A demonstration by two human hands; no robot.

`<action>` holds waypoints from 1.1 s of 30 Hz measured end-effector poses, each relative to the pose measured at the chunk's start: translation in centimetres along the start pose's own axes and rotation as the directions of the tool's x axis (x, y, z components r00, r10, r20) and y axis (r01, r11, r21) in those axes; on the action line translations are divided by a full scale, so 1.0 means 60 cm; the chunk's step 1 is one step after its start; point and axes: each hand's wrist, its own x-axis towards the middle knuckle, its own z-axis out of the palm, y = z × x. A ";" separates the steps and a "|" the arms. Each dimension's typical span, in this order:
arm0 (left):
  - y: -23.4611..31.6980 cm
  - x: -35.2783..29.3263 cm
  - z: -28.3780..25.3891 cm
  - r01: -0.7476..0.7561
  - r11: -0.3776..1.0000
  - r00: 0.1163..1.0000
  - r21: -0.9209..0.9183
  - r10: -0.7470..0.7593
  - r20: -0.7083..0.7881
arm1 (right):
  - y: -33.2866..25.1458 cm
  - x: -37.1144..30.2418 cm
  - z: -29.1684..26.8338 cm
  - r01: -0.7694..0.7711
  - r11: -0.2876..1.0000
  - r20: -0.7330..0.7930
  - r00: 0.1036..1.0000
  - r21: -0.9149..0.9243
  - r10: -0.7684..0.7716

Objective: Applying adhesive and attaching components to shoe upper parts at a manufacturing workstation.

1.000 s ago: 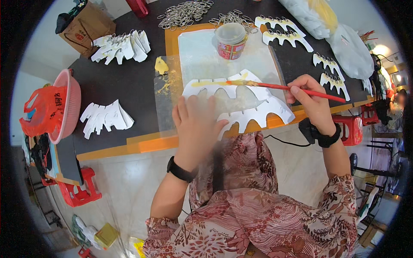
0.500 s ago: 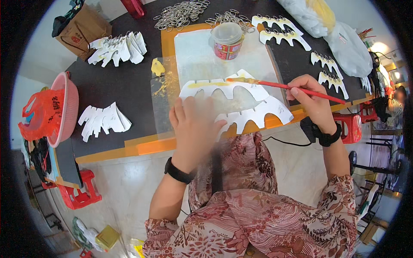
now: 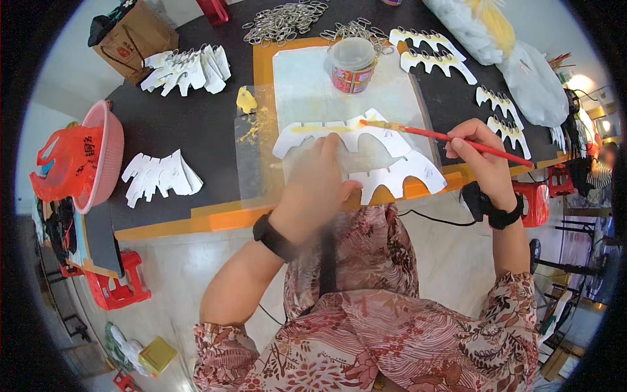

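My right hand (image 3: 481,150) grips a paintbrush (image 3: 426,132) by its long red handle. Yellow-brown paste coats the bristles, which touch a white cutout with an arched edge (image 3: 287,139) near its top edge. A yellow smear runs along that edge, which has short slits in it. My left hand (image 3: 319,173), a bit blurred, rests its fingertips on the same cutout, thumb spread apart, covering part of it. Just below lies a second white arched cutout (image 3: 406,171), partly overlapped. Beyond them stands an open plastic tub (image 3: 353,78) with a red label.
Metal rings (image 3: 285,25) lie heaped at the back. Finished-looking cutouts with rings (image 3: 439,64) lie on the right, more (image 3: 189,68) at back left. Plain cutouts (image 3: 162,178) are stacked left, beside a pink basket (image 3: 112,157). A yellow lump (image 3: 246,100) sits near the sheet.
The brush tip has moved a little right along the cutout's top edge. My left hand has slid up and right, its fingertips now on the upper cutout. The view has shifted slightly.
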 end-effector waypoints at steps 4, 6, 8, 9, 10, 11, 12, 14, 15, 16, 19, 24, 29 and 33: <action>-0.009 0.002 -0.006 -0.203 0.947 0.979 0.247 0.196 0.052 | -0.001 0.005 0.005 0.035 0.999 0.051 0.998 0.031 -0.037; -0.006 0.008 -0.012 -0.220 0.950 0.975 0.221 0.205 0.089 | 0.001 0.008 0.006 0.018 0.999 0.013 1.000 0.030 -0.018; 0.000 0.012 -0.008 -0.234 0.952 0.969 0.195 0.213 0.123 | 0.003 0.008 0.001 0.000 1.000 -0.024 1.000 0.029 0.001; 0.006 0.012 0.000 -0.257 0.936 0.966 0.242 0.244 0.083 | 0.004 0.006 -0.009 0.013 1.000 -0.009 1.000 0.021 -0.013; 0.012 0.011 0.005 -0.277 0.916 0.960 0.290 0.276 0.044 | 0.004 0.005 -0.014 0.025 1.000 0.006 1.000 0.012 -0.025; 0.016 0.010 0.006 -0.275 0.916 0.961 0.291 0.274 0.044 | 0.002 0.006 -0.013 0.027 1.000 0.008 1.000 0.014 -0.027; 0.021 0.009 0.009 -0.249 0.912 0.967 0.327 0.252 0.035 | -0.001 0.005 -0.012 0.024 0.999 0.025 0.999 0.023 -0.024; 0.023 0.006 0.013 -0.224 0.905 0.973 0.362 0.230 0.026 | -0.003 0.007 0.000 0.023 0.999 0.030 0.999 0.034 -0.024; 0.024 0.006 0.015 -0.220 0.906 0.973 0.363 0.231 0.012 | -0.002 0.007 0.002 0.021 0.999 0.025 0.999 0.031 -0.022; 0.024 0.006 0.016 -0.214 0.906 0.973 0.365 0.231 -0.001 | 0.001 0.008 0.002 0.040 0.999 0.021 0.999 0.031 -0.040; 0.021 0.006 0.017 -0.201 0.935 0.976 0.291 0.216 -0.020 | 0.001 0.004 -0.005 0.023 1.000 0.009 1.000 0.004 -0.023; 0.016 0.000 0.020 -0.204 0.945 0.976 0.254 0.218 -0.026 | -0.010 0.000 -0.003 0.044 0.999 -0.006 0.999 0.020 -0.044; 0.019 0.002 0.016 -0.193 0.953 0.980 0.233 0.199 -0.004 | -0.007 -0.001 -0.007 0.037 0.999 0.014 0.999 -0.018 -0.037; 0.016 -0.001 0.018 -0.195 0.952 0.980 0.235 0.198 0.010 | -0.012 -0.004 -0.023 0.025 0.999 -0.050 0.998 -0.045 -0.027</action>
